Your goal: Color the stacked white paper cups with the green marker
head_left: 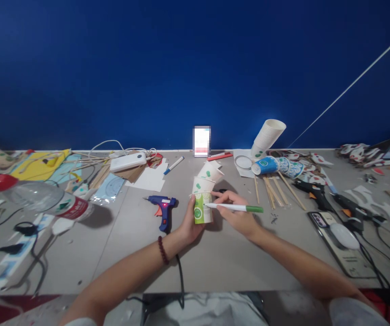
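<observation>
At the middle of the table stands a paper cup piece [203, 208], green and white, with white leaf-printed cups [204, 184] joined above it and the topmost tilted to the right. My left hand [192, 222] is wrapped round the lower left side of the green and white cup. A white marker with a green end [237, 208] is pinched in my right hand [236, 213], its tip at the cup's front. Left of my hands lies a blue glue gun [163, 209] with an orange trigger.
A water bottle [50, 199] and power strip [21, 253] are at the left. Stacked cups [268, 136], blue cups [265, 165], wooden sticks [276, 192], black glue guns [346, 208] and a phone [340, 246] lie right. A pixelated screen [202, 141] stands at the back.
</observation>
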The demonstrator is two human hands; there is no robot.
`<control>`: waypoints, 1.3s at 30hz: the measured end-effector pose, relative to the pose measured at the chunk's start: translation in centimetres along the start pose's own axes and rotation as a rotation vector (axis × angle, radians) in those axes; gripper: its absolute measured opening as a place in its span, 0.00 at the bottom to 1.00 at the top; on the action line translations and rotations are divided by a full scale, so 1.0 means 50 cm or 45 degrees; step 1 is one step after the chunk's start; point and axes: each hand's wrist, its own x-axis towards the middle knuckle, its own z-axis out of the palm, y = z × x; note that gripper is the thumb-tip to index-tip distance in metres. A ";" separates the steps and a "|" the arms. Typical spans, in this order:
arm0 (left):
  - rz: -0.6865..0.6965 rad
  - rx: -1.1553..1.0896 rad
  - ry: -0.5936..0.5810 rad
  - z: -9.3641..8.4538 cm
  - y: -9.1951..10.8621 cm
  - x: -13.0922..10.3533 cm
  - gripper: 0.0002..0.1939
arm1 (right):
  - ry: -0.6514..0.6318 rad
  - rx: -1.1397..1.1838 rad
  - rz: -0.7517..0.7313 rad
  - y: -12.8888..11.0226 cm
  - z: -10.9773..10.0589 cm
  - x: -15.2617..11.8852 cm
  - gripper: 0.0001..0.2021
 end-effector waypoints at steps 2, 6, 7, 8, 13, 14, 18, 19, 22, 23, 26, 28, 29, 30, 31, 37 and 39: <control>0.005 0.007 -0.010 -0.002 -0.001 0.001 0.22 | 0.014 0.000 0.012 0.001 0.001 0.000 0.03; 0.009 0.041 -0.027 -0.007 -0.002 0.003 0.22 | 0.044 -0.008 0.051 0.004 0.003 0.000 0.03; 0.007 0.043 -0.030 -0.008 -0.002 0.004 0.22 | 0.050 -0.009 0.061 0.005 0.004 0.000 0.03; 0.006 0.040 -0.029 -0.008 -0.002 0.004 0.22 | 0.055 -0.010 0.068 0.005 0.004 0.000 0.03; 0.001 0.024 -0.003 -0.003 -0.001 0.001 0.22 | 0.020 0.000 0.029 0.003 0.003 -0.001 0.04; 0.000 0.025 0.002 -0.002 0.000 0.000 0.22 | 0.009 0.002 0.022 0.004 0.003 -0.001 0.04; -0.007 0.030 0.038 0.000 0.001 -0.001 0.23 | -0.009 -0.007 0.008 0.005 0.001 -0.002 0.03; -0.007 0.035 0.032 -0.001 0.001 -0.001 0.23 | -0.010 -0.008 0.003 0.005 0.001 -0.002 0.03; 0.004 0.034 -0.001 -0.004 0.000 0.003 0.24 | -0.004 -0.008 0.002 0.004 0.002 -0.001 0.03; 0.009 0.026 -0.007 -0.005 -0.001 0.004 0.23 | 0.003 -0.008 0.008 0.004 0.002 -0.001 0.03; 0.022 0.017 -0.024 -0.008 -0.004 0.007 0.23 | 0.036 0.005 0.035 0.005 0.005 0.000 0.03; 0.025 0.031 -0.035 -0.009 -0.004 0.007 0.23 | 0.055 0.011 0.053 0.009 0.006 0.000 0.03; 0.025 0.042 -0.040 -0.009 -0.004 0.007 0.24 | 0.061 0.009 0.059 0.011 0.007 0.000 0.03; 0.022 0.053 -0.043 -0.009 -0.004 0.006 0.24 | 0.066 0.005 0.063 0.013 0.007 0.000 0.03; 0.018 0.061 -0.043 -0.010 -0.003 0.006 0.24 | 0.071 0.001 0.066 0.014 0.007 -0.001 0.03; 0.000 0.066 -0.032 -0.010 -0.002 0.005 0.24 | 0.071 0.021 0.084 0.015 0.008 -0.002 0.05; 0.003 0.061 -0.013 -0.010 -0.002 0.006 0.24 | 0.073 0.021 0.079 0.012 0.008 -0.001 0.05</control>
